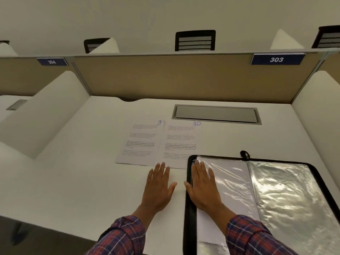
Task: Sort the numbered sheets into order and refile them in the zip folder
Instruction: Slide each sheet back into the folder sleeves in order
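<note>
White carrel desk point(92, 172), sheet 9 point(141, 144) and sheet 10 point(181, 140) side by side; left hand point(159, 188) flat, empty, fingertips point(162, 165) perhaps touching paper; right hand point(204, 186) flat on the open zip folder point(187, 208), whose corner overlaps sheet 10, so a tug could crease it.

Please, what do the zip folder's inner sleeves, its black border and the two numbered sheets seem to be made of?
The inner sleeves look like clear glossy plastic film: they wrinkle and throw bright reflections. The black border seems matte fabric, though blur hides any weave. Both sheet 9 and sheet 10 look like thin matte white paper: flat, printed, without shine.
</note>
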Available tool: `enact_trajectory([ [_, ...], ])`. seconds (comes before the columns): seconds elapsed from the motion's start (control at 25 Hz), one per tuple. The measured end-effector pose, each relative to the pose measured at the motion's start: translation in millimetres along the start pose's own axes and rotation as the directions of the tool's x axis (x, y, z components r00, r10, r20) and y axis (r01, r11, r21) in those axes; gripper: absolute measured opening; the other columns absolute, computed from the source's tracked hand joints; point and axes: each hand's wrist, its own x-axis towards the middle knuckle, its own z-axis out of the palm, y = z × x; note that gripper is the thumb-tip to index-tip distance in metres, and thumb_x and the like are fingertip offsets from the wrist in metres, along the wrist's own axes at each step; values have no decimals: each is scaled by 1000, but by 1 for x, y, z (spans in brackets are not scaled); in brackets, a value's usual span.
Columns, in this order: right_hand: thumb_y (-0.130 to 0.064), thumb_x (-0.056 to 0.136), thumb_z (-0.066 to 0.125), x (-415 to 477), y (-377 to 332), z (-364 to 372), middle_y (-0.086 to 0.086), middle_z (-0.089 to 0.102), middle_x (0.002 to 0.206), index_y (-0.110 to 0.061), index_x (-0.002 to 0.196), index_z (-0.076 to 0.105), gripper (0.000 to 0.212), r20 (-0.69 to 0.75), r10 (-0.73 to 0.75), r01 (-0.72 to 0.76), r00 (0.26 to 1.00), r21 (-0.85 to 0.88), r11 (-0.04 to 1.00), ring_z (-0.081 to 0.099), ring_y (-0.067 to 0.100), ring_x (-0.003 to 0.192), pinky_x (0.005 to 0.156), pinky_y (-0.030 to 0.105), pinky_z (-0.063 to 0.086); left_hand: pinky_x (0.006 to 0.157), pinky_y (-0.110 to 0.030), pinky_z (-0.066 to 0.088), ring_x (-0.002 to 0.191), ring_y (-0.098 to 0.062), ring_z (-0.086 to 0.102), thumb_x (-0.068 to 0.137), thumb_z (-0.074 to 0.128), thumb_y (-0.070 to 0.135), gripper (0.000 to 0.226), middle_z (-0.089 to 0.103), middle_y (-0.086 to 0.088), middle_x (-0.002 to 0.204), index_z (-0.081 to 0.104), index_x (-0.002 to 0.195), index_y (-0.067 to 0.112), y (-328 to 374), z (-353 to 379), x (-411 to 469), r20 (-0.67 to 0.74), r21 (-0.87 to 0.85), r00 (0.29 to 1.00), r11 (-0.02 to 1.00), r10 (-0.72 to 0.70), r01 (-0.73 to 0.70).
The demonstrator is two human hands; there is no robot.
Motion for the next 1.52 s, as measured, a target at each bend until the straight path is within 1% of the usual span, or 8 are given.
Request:
enact_trajectory([
  [0.28,-62,106,15,57,-92,20,16,18,172,-5,163,25,81,32,59,-59,998,10,998,15,32,160,125,50,9,126,-49,10,159,-28,16,107,20,64,75,22,-10,171,33,162,14,-105,-3,40,-7,-23,999,998,51,-51],
  [0.48,-71,96,-6,87,-164,23,3,-26,169,-14,162,-16,88,10,25,-26,1000,97,995,-22,22,158,128,35,-16,125,-47,7,158,-31,19,107,19,64,76,23,-12,170,26,163,13,-176,-4,59,-17,-63,998,996,62,-63],
  [0.72,-68,103,10,116,-211,37,0,-23,168,-15,165,-9,83,46,-2,-2,999,86,996,-18,22,158,126,38,-11,128,-41,-6,161,-27,-2,94,-11,74,94,-1,-7,174,3,166,16,-224,-20,80,11,-133,1000,991,-4,6],
  [0.84,-70,98,3,124,-220,36,0,-29,166,-14,164,-14,88,98,-13,6,995,71,997,-23,20,157,119,31,-21,128,-40,-3,161,-27,-3,103,15,67,82,-5,-6,174,-3,166,18,-233,-29,91,50,-218,993,969,-111,119],
  [1.0,-72,86,-4,125,-227,33,2,-25,169,-12,163,-15,98,153,-11,-1,988,77,997,-24,19,156,115,29,-23,127,-48,23,155,-31,23,106,50,44,75,23,-12,170,17,164,12,-233,-36,106,104,-499,932,792,-347,350],
  [1.28,-61,106,25,125,-229,27,0,-28,164,-11,164,-14,86,179,11,-23,984,63,998,-19,21,159,120,31,-18,91,-36,51,130,-37,57,97,66,17,65,53,-17,148,39,153,0,-230,-88,144,387,-830,720,122,-576,544],
  [1.36,-64,103,21,124,-229,26,-1,-29,164,-11,163,-15,88,195,8,-22,981,68,997,-20,19,158,122,32,-16,83,-34,51,111,-34,67,96,68,16,42,65,-14,132,58,131,-3,-235,-91,152,422,-832,711,72,-562,551],
  [1.52,-70,91,9,124,-228,27,0,-28,166,-13,163,-15,95,215,-6,-7,977,59,998,-18,20,159,123,32,-16,64,-31,59,78,-23,72,92,72,14,4,76,-8,94,72,89,11,-244,-93,163,392,-829,766,166,-509,535],
])
